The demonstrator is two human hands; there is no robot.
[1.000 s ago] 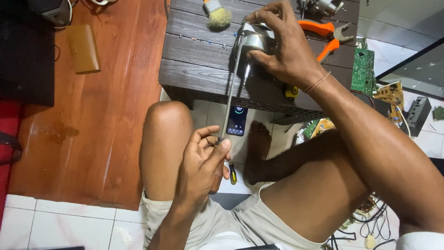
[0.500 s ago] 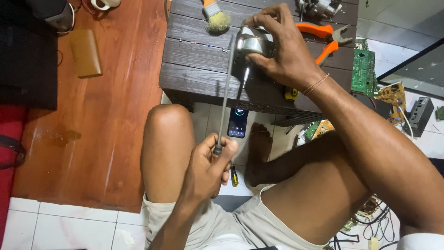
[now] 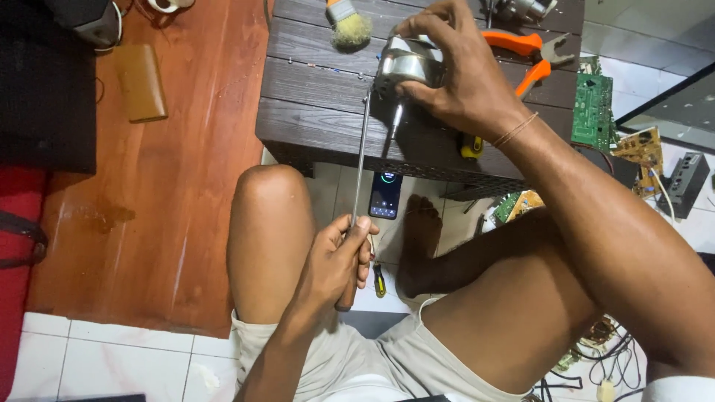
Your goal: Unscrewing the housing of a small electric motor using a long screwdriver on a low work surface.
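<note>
On the dark slatted desk point(image 3: 313, 112) the right hand point(image 3: 465, 82) has its grip clamped over a small silver motor point(image 3: 406, 67) at the near edge, while the left hand point(image 3: 335, 264) is clenched round the handle of a long screwdriver point(image 3: 360, 167) whose tip meets the motor's left side. With so long a shaft held only at its low end, the tip could slip off and jab the right fingers or scratch the desk. A knocked motor might drop onto the phone point(image 3: 386, 195) on the floor below, near the bare foot point(image 3: 417, 246).
</note>
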